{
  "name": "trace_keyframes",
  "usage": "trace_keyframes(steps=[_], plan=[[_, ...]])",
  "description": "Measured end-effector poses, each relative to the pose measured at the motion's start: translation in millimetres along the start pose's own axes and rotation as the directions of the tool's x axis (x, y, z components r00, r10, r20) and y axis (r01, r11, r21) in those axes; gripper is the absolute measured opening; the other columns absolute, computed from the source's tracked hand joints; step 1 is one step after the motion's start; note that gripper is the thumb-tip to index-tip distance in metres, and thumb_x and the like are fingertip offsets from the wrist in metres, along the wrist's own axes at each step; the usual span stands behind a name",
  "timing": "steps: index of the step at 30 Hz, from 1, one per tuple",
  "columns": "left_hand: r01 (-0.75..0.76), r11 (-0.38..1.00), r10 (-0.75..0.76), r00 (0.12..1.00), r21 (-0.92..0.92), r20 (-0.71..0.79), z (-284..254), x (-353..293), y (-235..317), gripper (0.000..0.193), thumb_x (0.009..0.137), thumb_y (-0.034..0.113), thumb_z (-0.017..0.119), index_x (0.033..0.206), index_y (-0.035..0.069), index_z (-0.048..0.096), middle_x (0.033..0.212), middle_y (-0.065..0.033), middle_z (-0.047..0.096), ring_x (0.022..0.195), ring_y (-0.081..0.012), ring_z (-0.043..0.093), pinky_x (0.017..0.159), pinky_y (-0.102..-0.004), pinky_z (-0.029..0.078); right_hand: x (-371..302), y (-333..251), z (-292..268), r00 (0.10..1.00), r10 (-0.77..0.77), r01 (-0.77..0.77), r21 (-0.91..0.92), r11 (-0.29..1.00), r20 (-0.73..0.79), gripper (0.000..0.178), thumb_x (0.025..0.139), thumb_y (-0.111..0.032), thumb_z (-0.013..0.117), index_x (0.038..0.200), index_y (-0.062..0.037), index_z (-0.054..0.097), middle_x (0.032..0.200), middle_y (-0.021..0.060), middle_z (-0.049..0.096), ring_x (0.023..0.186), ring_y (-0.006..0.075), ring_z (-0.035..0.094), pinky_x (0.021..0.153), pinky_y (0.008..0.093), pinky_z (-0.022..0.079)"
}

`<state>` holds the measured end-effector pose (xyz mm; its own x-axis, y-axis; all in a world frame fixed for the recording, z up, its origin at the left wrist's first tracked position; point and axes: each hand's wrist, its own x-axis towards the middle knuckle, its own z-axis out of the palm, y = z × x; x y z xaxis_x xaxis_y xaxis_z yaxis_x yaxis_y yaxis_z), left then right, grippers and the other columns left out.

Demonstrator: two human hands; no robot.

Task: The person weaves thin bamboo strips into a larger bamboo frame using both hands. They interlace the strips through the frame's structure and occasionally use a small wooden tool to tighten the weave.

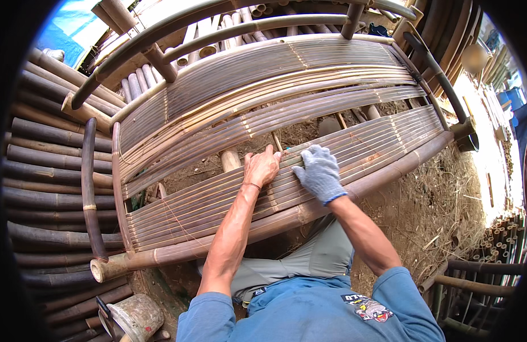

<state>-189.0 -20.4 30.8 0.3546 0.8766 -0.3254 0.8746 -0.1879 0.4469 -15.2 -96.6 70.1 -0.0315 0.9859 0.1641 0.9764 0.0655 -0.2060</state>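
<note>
A long bamboo bench (299, 214) lies across in front of me, its seat made of thin dark bamboo slats. My bare left hand (260, 169) is closed over the far edge of the near band of slats (355, 154), fingers bent down toward a gap in the seat. Just right of it, my right hand (320, 174), in a grey knitted glove, lies over the same slats with its thumb apart from the fingers. Its fingertips reach close to the far edge. Beyond the gap, a second band of slats (218, 102) fills the back of the seat.
Curved bamboo rails (229, 37) form the bench's back, with armrests (89, 194) at each end. Thick dark bamboo poles (58, 199) are stacked at left. A dirty white bucket (139, 317) stands lower left. Cut bamboo pieces (506, 239) lie at right beside the dirt floor (417, 211).
</note>
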Motion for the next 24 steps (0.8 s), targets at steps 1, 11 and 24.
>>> trace_keyframes(steps=[1, 11, 24], plan=[[-0.016, 1.000, 0.017, 1.000, -0.022, 0.006, -1, 1, -1, 0.054, 0.099, 0.039, 0.040, 0.137, 0.001, 0.047, 0.112, -0.0260, 0.069, 0.113, -0.0385, 0.063, 0.105, -0.0542, 0.032, 3, -6, 15, 0.999, -0.005, 0.004, -0.049, 0.999, -0.033, 0.028, 0.085, -0.033, 0.068, 0.095, -0.0073, 0.065, 0.096, 0.0138, 0.062, 0.094, 0.0335, 0.060, 0.079, 0.0471, 0.051], [-0.104, 0.995, 0.104, 0.983, -0.009, 0.154, -6, 8, -16, 0.078, 0.063, 0.053, 0.072, 0.129, 0.014, 0.057, 0.120, -0.0130, 0.068, 0.117, -0.0299, 0.061, 0.100, -0.0480, 0.033, 55, 29, -48, 0.712, -0.354, -0.020, 0.521, 0.854, 0.607, 0.047, 0.093, -0.046, 0.061, 0.092, -0.0007, 0.073, 0.067, 0.0103, 0.063, 0.066, 0.0187, 0.061, 0.064, 0.0368, 0.050], [-0.139, 0.989, 0.141, 0.989, -0.046, 0.051, -7, -9, 0, 0.098, 0.055, 0.075, 0.077, 0.125, 0.008, 0.061, 0.114, -0.0158, 0.069, 0.114, -0.0315, 0.061, 0.105, -0.0484, 0.029, 97, 73, -98, 0.861, -0.171, 0.251, -0.108, 0.962, 0.479, 0.044, 0.101, -0.033, 0.046, 0.084, -0.0027, 0.072, 0.071, 0.0189, 0.068, 0.059, 0.0332, 0.066, 0.058, 0.0461, 0.055]])
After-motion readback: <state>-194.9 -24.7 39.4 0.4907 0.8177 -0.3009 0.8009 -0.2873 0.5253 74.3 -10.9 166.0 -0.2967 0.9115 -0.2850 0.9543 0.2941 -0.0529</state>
